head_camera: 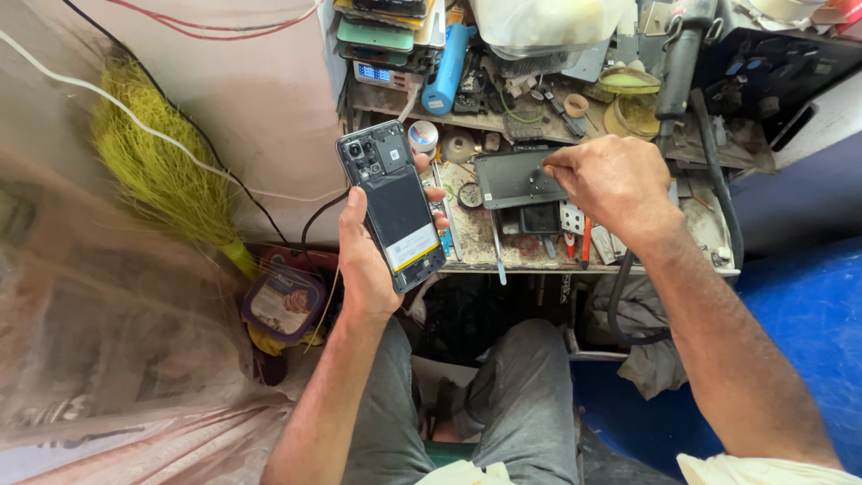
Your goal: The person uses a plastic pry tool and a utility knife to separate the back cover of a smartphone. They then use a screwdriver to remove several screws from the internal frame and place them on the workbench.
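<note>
Above the cluttered worktop (503, 256), two hands at an opened phone.
Left hand (368, 260) fingers wrap the backless phone (392, 205), held upright; right hand (611, 180) fingertips pinch together over a grey metal plate (514, 178) on the worktop, tweezers (496, 251) nearby.

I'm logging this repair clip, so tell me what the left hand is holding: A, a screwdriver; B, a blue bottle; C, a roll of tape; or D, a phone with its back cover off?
D: the left hand grips an opened phone, its battery and camera module showing, while the right hand reaches to the grey metal plate on the workbench.
</note>
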